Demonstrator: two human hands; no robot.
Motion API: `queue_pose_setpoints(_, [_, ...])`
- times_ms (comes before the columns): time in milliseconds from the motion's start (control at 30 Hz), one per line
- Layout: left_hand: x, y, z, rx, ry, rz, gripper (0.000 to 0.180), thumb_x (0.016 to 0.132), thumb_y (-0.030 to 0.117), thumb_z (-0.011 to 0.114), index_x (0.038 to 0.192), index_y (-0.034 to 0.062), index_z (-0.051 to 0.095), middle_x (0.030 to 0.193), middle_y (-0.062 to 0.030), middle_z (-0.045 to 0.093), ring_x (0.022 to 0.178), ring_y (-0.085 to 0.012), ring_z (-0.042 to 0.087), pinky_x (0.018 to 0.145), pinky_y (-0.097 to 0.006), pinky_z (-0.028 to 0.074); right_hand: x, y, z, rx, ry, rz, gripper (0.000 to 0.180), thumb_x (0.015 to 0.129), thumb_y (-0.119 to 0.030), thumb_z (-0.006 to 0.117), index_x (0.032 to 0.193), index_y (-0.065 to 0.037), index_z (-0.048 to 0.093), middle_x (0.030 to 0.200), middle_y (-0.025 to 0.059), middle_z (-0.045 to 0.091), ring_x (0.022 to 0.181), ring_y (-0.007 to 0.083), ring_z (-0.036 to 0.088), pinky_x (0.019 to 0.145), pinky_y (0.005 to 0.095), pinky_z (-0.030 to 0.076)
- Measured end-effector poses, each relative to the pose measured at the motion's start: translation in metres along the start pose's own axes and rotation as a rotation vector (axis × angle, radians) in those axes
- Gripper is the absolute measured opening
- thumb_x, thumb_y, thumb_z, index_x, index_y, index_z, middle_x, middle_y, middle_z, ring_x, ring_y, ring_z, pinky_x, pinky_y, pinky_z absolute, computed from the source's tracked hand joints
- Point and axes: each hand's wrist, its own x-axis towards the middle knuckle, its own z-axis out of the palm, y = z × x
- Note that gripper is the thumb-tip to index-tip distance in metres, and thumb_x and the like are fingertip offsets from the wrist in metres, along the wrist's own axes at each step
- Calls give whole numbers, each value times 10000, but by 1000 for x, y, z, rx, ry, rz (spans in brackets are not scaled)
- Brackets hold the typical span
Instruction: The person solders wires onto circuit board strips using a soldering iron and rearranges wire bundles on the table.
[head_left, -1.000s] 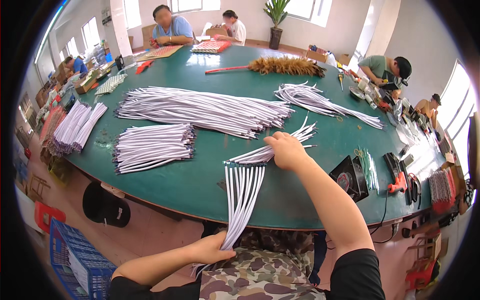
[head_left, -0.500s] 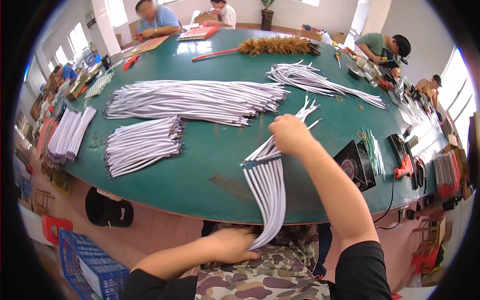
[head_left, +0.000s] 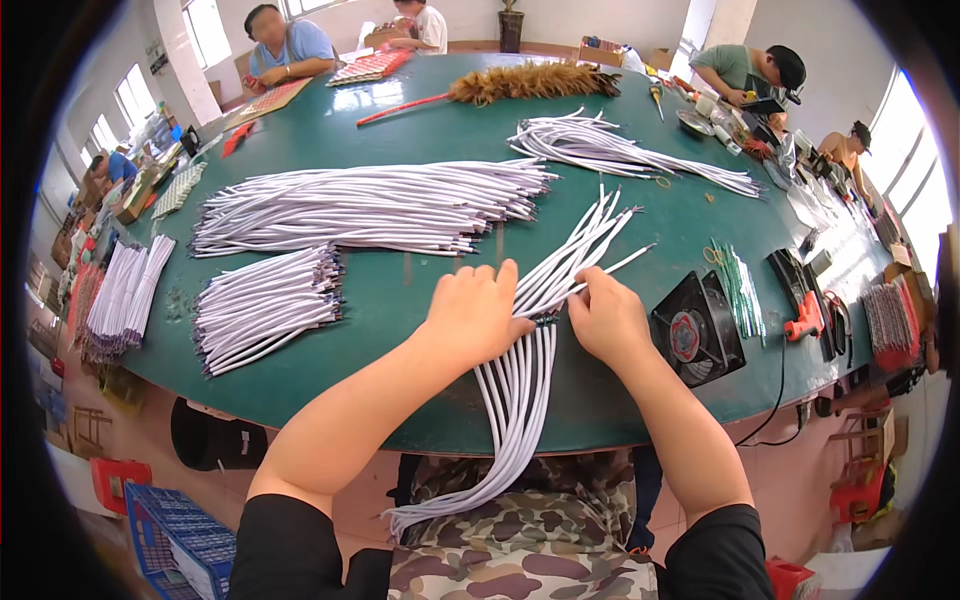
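A bundle of white cables (head_left: pixel 518 400) lies at the table's front edge, its lower part drooping over the edge onto my lap. Across it, other white cables (head_left: pixel 565 255) slant up to the right, their dark ends fanned out. My left hand (head_left: pixel 475 315) is closed over the bundle's left side, thumb by the dark-tipped ends of the drooping cables. On the other side my right hand (head_left: pixel 610 318) pinches at a cable near the same spot; its fingertips partly hide what they hold. Palm and fingers cover part of the crossing.
Behind lie a long pile of white cables (head_left: pixel 370 208) and a looser bunch (head_left: pixel 620 150). A shorter stack (head_left: pixel 268 310) is at left. To the right are a black fan (head_left: pixel 695 330), green-white strips (head_left: pixel 738 290) and a red-handled tool (head_left: pixel 803 320). A feather duster (head_left: pixel 535 82) lies farther back. Several people work around.
My left hand has risen from my lap to the bundle on the table. My right hand has shifted down and right on the cables. The drooping ends now lie on my lap.
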Motion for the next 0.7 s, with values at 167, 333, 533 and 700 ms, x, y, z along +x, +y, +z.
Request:
queue_pose_setpoints(167, [29,-4,18,-331,-117,-4,939,809,321,821,1537,10,317,1089,-239,663,1021,-391,662,940,-442,515,-1,11,4,368,-74,112,389,921,-71,603,1295,15,543,1138,205,697,1039,318,695,910,412,541])
queue_pose_setpoints(333, [29,-19,32,-1255,-271,-28,878,836,42,780,1572,97,304,1004,-100,648,894,-177,637,792,-312,522,-2,12,10,840,44,-125,487,959,-36,599,1426,-1,465,1359,197,598,1224,263,615,1028,378,498])
queue_pose_setpoints(533, [20,-3,22,-763,-218,60,803,829,158,817,1505,38,399,1127,-130,641,995,-240,654,871,-366,529,16,19,30,239,163,-321,475,972,-231,629,1388,-21,540,1422,238,537,1382,416,459,1164,498,357])
queue_pose_setpoints(700, [7,-35,44,-246,268,253,673,778,275,830,1322,-13,560,1310,-200,569,1241,-383,537,1053,-471,443,31,-7,51,-314,-146,-292,630,1026,-537,435,1500,-125,484,1559,231,415,1491,396,330,1197,633,208])
